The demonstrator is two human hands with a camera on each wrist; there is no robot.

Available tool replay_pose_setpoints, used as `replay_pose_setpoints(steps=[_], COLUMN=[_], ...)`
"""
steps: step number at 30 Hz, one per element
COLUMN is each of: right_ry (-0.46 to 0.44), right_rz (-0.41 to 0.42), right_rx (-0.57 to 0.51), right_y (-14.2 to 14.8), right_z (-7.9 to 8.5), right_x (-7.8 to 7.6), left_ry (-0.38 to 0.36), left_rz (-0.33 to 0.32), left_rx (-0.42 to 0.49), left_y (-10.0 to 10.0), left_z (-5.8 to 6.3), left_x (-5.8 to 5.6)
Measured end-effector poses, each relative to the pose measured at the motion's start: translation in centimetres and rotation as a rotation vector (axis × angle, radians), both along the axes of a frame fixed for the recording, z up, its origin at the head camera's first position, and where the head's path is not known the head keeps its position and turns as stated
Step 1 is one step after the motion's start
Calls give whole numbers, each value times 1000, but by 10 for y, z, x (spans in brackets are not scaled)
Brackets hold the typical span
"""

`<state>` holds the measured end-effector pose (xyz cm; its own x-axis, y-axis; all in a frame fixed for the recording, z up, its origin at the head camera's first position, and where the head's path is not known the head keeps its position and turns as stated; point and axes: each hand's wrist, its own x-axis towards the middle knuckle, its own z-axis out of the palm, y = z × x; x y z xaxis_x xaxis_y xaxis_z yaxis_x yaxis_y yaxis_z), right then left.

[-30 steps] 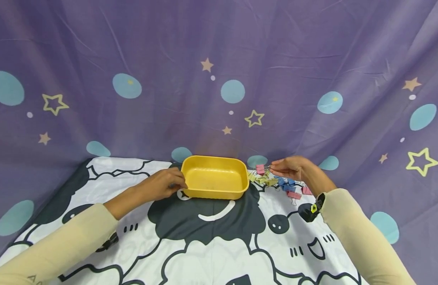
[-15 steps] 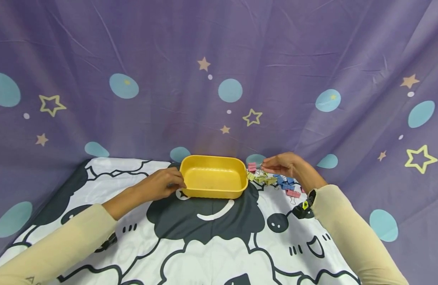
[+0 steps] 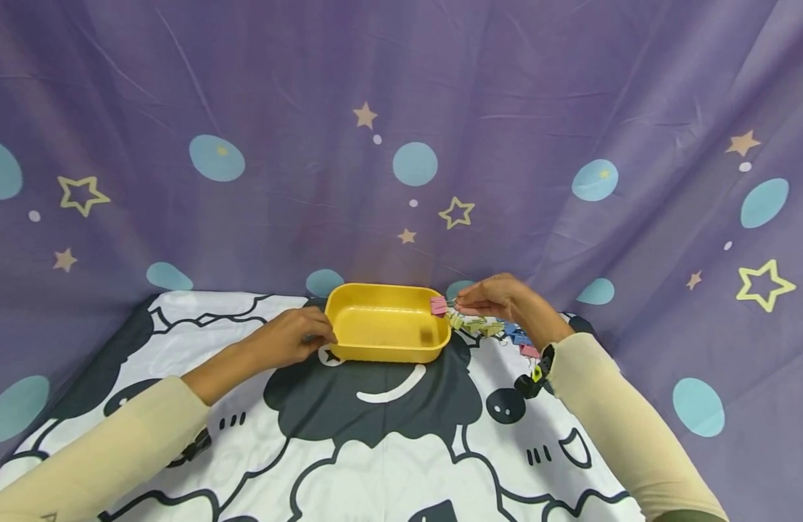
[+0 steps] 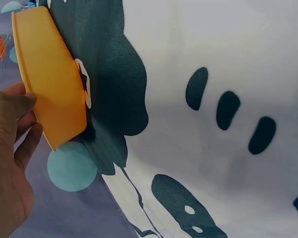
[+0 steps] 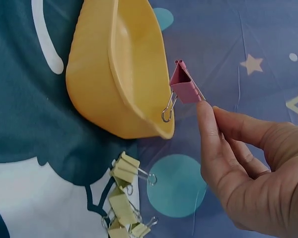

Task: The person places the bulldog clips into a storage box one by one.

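Observation:
A yellow rectangular tub (image 3: 381,354) stands on the cloth at the back, its inside bare in the head view. My left hand (image 3: 293,338) grips its left rim, thumb and fingers pinching the wall in the left wrist view. Between thumb and fingers of my right hand (image 3: 495,299) a pink binder clip (image 5: 186,87) is pinched by one wire handle. It hangs just above the tub's right rim, its other handle (image 5: 168,110) dangling free. Beneath that hand, yellow binder clips (image 5: 123,206) lie on the cloth right of the tub.
Blue binder clips (image 3: 519,335) and another pink binder clip (image 3: 529,351) lie farther right, partly hidden by the right wrist. A purple curtain (image 3: 297,145) rises directly behind the tub. The patterned black-and-white cloth (image 3: 388,464) covers the surface in front.
My right hand has carried the pink binder clip leftward from above the yellow clips to the tub's right rim. My left hand has stayed on the left rim.

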<state>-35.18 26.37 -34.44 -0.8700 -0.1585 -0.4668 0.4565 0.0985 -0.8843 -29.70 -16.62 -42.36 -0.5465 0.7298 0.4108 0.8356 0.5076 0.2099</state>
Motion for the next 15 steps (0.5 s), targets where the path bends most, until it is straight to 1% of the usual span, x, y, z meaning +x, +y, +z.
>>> replay_pose_setpoints(steps=[3, 6, 10, 15], right_ry=[2, 5, 16, 19], right_rz=[-10, -11, -1, 0], right_rx=[9, 12, 18, 60], right_y=[-5, -10, -19, -33], right_z=[0, 0, 1, 3], right_x=[0, -2, -3, -5], left_ry=[-30, -42, -28, 0], left_rz=[24, 24, 15, 12], left_rx=[-24, -26, -21, -11], left_y=[2, 3, 2, 1], left_z=[2, 3, 1, -1], left_x=[1, 1, 0, 0])
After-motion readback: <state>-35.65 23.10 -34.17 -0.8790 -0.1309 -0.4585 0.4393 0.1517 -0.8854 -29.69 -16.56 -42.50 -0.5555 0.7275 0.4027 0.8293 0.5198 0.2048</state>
